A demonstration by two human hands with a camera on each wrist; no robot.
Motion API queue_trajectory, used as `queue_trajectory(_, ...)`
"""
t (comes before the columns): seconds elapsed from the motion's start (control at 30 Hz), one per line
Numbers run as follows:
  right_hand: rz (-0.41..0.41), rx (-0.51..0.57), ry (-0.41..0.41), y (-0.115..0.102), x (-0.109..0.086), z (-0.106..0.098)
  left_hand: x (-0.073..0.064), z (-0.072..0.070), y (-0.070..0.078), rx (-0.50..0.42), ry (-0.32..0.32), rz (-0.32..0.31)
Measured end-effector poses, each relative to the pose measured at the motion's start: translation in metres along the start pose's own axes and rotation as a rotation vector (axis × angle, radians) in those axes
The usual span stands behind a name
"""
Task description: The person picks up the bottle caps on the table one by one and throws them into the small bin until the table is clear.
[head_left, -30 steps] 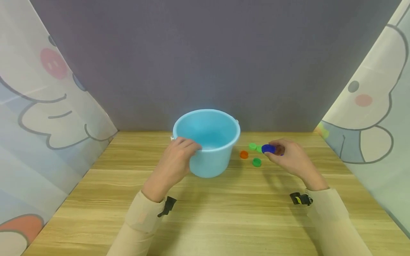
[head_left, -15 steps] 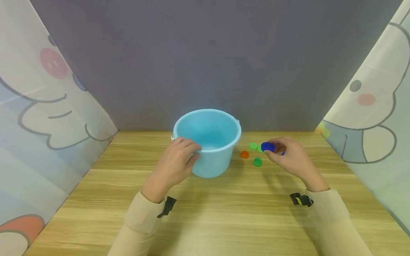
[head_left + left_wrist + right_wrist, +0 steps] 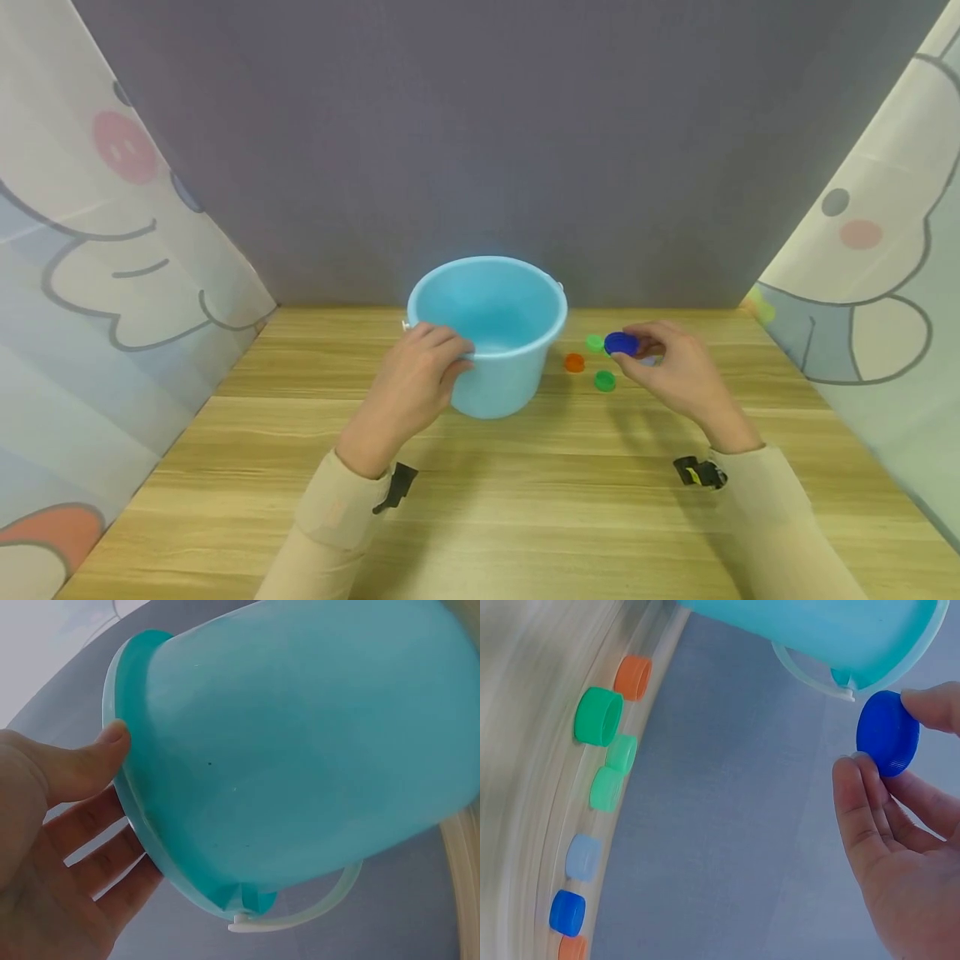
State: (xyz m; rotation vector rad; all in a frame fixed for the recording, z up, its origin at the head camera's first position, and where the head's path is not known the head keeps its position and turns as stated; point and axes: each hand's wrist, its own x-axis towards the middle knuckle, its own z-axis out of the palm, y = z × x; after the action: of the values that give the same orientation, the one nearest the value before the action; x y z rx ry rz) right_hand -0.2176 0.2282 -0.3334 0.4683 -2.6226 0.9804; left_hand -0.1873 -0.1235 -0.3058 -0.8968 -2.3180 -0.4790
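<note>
A light blue bucket (image 3: pixel 498 383) stands upright on the table. My left hand (image 3: pixel 412 375) holds its near-left rim; in the left wrist view the thumb (image 3: pixel 112 746) lies on the outside and the fingers pass over the rim's other side. To the right of the bucket, my right hand (image 3: pixel 678 371) pinches a dark blue bottle cap (image 3: pixel 887 733) between thumb and fingertips, raised above the table. Under and beside that hand lie a dark green cap (image 3: pixel 604 381), an orange cap (image 3: pixel 574 362) and a light green cap (image 3: pixel 595 343).
In the right wrist view the row of caps goes on with a pale blue cap (image 3: pixel 583 857), a smaller blue cap (image 3: pixel 568 913) and another orange cap (image 3: pixel 573 948). A grey wall (image 3: pixel 495 150) rises behind the table (image 3: pixel 525 508). Patterned curtains (image 3: pixel 112 208) flank both sides.
My right hand has shifted slightly left with the blue bottle cap. The left hand's thumb has come into sight at the rim, and the bucket appears very slightly farther right.
</note>
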Motion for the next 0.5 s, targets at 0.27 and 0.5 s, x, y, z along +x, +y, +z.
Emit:
queue_trajectory(0.27, 0.002, 0.004, -0.007, -0.007, 0.004, 0.002, 0.0, 0.001, 0.0, -0.001, 0.002, -0.012)
queue_trajectory(0.5, -0.032, 0.051, 0.023, -0.014, 0.009, 0.0, 0.0, 0.001, 0.0, 0.001, -0.002, -0.012)
